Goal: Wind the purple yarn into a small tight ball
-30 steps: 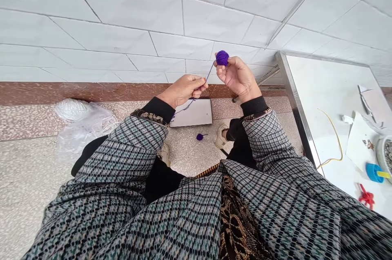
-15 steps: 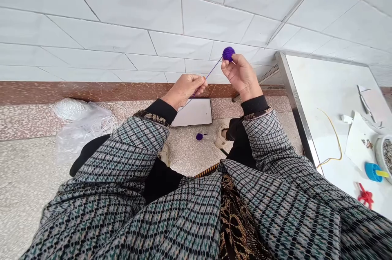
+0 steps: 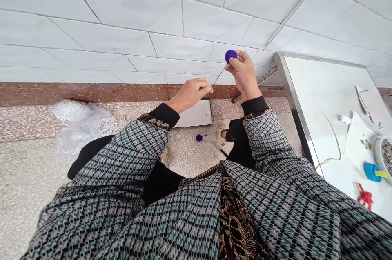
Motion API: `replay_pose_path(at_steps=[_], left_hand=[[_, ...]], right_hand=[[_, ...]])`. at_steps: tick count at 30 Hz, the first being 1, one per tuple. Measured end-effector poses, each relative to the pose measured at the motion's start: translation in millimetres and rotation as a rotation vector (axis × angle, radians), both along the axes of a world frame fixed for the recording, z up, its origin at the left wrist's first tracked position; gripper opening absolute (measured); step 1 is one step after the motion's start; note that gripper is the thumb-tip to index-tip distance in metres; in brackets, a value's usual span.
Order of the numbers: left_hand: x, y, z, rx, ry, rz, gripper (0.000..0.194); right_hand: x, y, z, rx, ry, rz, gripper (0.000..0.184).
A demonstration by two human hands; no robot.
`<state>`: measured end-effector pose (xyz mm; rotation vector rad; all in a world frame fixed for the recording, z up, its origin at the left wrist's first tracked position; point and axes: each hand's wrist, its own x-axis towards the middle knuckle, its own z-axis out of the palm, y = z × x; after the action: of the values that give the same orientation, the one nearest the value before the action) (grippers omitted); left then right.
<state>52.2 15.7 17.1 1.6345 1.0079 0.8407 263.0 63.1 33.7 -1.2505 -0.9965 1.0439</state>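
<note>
A small purple ball of yarn [image 3: 230, 56] is pinched in the fingers of my right hand [image 3: 243, 73], raised in front of the tiled wall. From its underside a strand of purple yarn [image 3: 219, 75] runs down and left, looking taut. My left hand [image 3: 192, 92], lower and to the left, pinches that strand between thumb and fingertips. On the floor between my feet lies a second, smaller purple bit of yarn [image 3: 199, 137] with a short tail.
A flat white box [image 3: 196, 114] lies on the floor by the wall, partly behind my left hand. At left, white yarn [image 3: 70, 110] sits by a clear plastic bag [image 3: 75, 135]. The white table [image 3: 309, 84] at right bears a yellow cord [image 3: 337, 141], a blue cap [image 3: 372, 171] and red string [image 3: 365, 196].
My left hand has moved right, closer to the ball, and the strand between the hands is shorter. My right hand has turned, its thumb now across the front of the ball.
</note>
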Motion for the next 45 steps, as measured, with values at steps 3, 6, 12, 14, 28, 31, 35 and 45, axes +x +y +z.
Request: replay_pose_path(at_steps=[3,6,12,14,28,31,35,45], left_hand=[[-6.0,-0.6,9.7,0.089,0.051,-0.060,0.030],[-14.7,3.0,18.2,0.147,0.077,0.010,0.034],[-28.5,19.0,17.2,0.079,0.068,0.104,0.037],[-28.4,21.9,12.8,0.032,0.061,0.104,0.040],[-23.8,11.3,15.9,-0.039,0.108,-0.239,0.025],[-33.1,22.2,12.8,0.029,0.106,-0.016,0.031],[-34.5,24.1,12.8,-0.030,0.136,0.011,0.030],[-40.3,18.1,21.5,-0.133,0.002,-0.140,0.030]], right_hand=[[-0.9,-0.6,-4.4,0.031,-0.292,0.061,0.027],[-5.9,-8.5,-3.1,-0.012,-0.572,0.299,0.028],[-18.2,-26.9,4.5,-0.178,-0.353,0.904,0.025],[-19.0,-27.6,6.8,-0.207,-0.168,0.928,0.028],[-20.5,-17.6,-0.9,-0.195,-0.444,0.470,0.026],[-17.6,-23.7,2.5,-0.248,-0.334,0.853,0.029],[-24.7,-23.7,8.9,-0.130,0.088,0.719,0.044],[-19.8,-23.1,-1.2,-0.245,-0.244,0.957,0.033]])
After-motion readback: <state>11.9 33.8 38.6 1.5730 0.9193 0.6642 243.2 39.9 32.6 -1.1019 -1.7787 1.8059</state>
